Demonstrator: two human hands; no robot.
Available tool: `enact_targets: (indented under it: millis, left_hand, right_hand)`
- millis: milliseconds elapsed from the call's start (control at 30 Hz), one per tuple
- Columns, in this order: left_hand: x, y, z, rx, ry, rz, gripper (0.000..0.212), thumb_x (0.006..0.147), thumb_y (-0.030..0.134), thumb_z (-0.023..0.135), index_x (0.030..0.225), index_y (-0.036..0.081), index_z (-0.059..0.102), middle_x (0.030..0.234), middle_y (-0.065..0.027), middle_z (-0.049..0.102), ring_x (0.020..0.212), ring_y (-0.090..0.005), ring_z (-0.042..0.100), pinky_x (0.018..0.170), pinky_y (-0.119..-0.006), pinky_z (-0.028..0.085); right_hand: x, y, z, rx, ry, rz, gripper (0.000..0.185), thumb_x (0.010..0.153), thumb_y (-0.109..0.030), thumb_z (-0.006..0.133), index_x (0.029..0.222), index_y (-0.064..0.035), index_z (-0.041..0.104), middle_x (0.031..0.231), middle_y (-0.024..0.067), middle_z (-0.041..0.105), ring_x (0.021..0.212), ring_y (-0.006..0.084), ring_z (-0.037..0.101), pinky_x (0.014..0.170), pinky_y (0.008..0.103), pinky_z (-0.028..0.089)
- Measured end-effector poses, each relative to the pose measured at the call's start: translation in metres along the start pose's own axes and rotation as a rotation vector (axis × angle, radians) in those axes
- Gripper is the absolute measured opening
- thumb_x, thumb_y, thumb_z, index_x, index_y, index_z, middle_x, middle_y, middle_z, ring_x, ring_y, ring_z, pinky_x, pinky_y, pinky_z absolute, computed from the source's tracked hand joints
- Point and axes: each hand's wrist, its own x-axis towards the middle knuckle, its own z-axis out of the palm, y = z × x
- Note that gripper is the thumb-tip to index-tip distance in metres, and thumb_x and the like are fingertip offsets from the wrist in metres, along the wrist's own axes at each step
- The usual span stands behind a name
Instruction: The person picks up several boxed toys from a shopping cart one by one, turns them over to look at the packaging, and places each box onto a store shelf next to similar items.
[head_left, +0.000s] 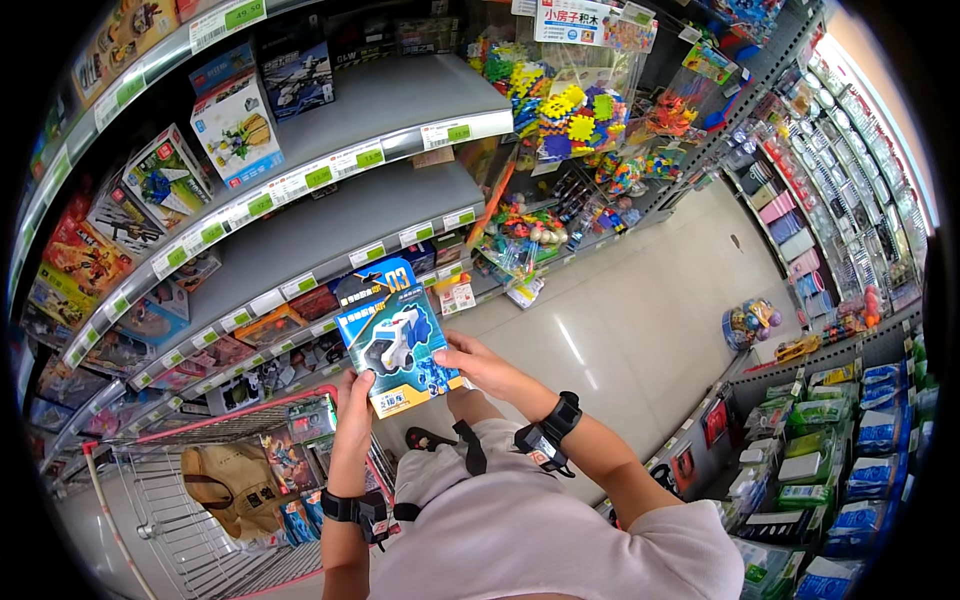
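Note:
Both hands hold a blue, green and yellow toy building-block box (397, 345) in front of the body; its face pictures a white and blue toy vehicle. My left hand (356, 394) grips the lower left edge, thumb on the front. At the right edge, my right hand (469, 360) rests its thumb on the front, with the fingers partly hidden behind the box. A wire shopping cart (180, 517) with a pink rim stands at the lower left, holding a tan cloth bag (232, 487) and several boxed toys (289, 461).
Toy shelves (405, 90) curve along the left and top, bearing boxed sets such as a flower-block box (236, 127). Bagged plastic blocks (574, 112) hang at the top. Tiled floor (600, 322) lies to the right, with a basket of balls (750, 324) and a rack of packaged goods (817, 450) beyond.

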Motion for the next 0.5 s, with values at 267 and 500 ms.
enact_targets:
  millis: [267,500]
  left_hand:
    - [-0.007,0.007,0.012,0.179,0.1,0.031,0.034,0.081,0.023,0.056,0.104,0.0,0.045,0.097,-0.0061,0.052,0.089,-0.012,0.049,0.081,-0.025,0.038]
    - [-0.002,0.008,-0.003,0.105,0.054,0.016,0.043,0.081,0.024,0.056,0.113,-0.001,0.043,0.106,-0.01,0.052,0.095,-0.0159,0.051,0.082,-0.027,0.04]
  right_hand:
    - [0.0,0.007,-0.005,-0.025,0.075,0.024,0.053,0.08,-0.024,0.061,0.119,0.0059,0.04,0.104,0.0083,0.055,0.092,0.0119,0.052,0.081,0.0236,0.041]
    - [0.004,-0.009,0.014,-0.137,0.058,0.011,0.053,0.083,-0.029,0.055,0.12,0.0055,0.038,0.105,0.0075,0.052,0.096,0.0125,0.051,0.082,0.0248,0.042]
